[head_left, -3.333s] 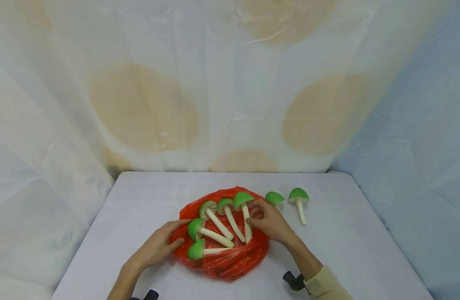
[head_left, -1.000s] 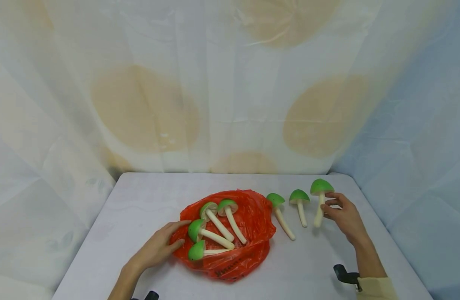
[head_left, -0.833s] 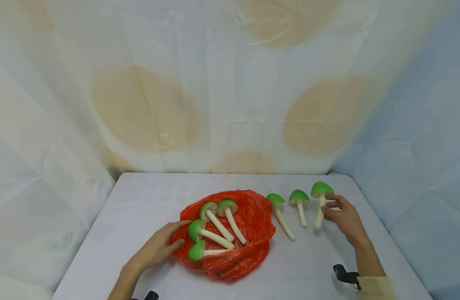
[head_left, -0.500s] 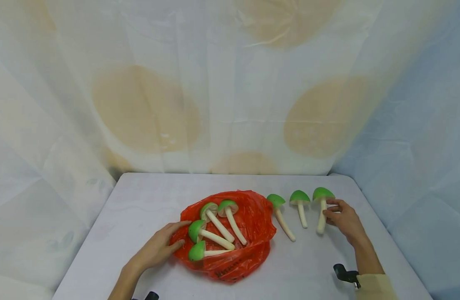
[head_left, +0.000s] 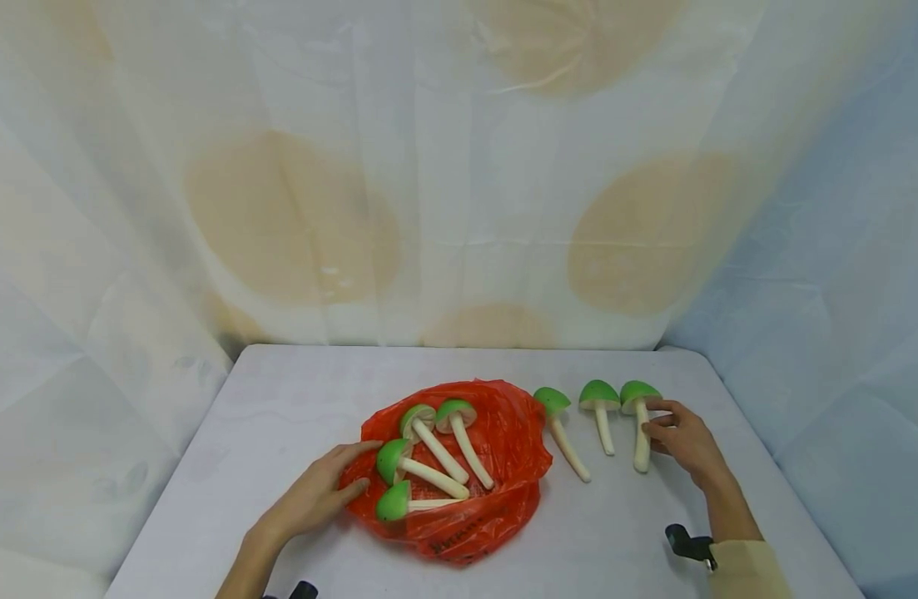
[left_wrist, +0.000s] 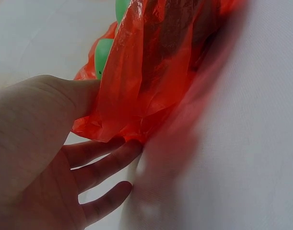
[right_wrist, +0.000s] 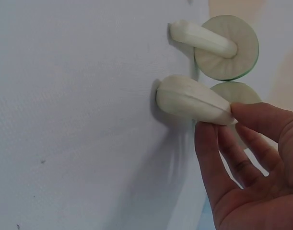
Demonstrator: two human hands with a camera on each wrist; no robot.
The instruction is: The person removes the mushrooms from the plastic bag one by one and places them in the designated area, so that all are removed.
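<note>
Green-capped mushroom (head_left: pixel 638 420) lies on the table (head_left: pixel 294 391), stem pointing back at me, pinched in my right hand (head_left: pixel 683 441). My left hand (head_left: pixel 316 495) rests flat, fingers straight, on the red bag (head_left: pixel 503 449).

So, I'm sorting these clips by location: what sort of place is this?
Probably a staged recording booth, not a kitchen: a bare white table walled in by draped pale spotted cloth, with green-capped toy mushrooms and a crumpled red plastic bag as the only props.
</note>
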